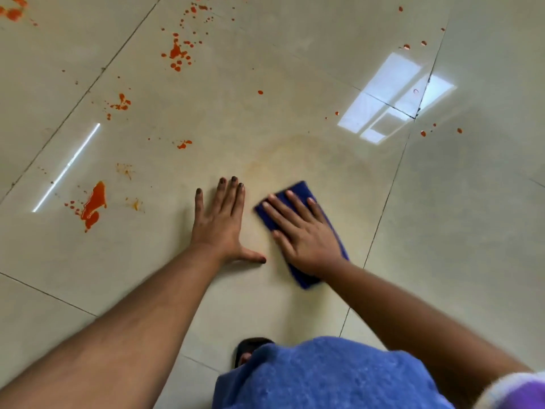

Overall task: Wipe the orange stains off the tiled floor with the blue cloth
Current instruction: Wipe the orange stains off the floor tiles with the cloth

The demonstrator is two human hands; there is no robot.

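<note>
While my right hand (298, 231) presses flat, covering most of the blue cloth (298, 190) on the floor (442, 231), my left hand (219, 222) rests spread beside it; orange stains (94, 205) lie leftward.

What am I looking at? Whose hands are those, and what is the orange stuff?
A person wears a camera on their head, so you see what they see, looking down. They are crouching on a shiny tiled floor. The left hand lies flat on the tile, empty, propping them up. The right hand presses a blue cloth flat to the floor. The orange stains are splashes, mostly to the left and farther away. A faint yellowish smear shows just beyond the cloth.
</note>
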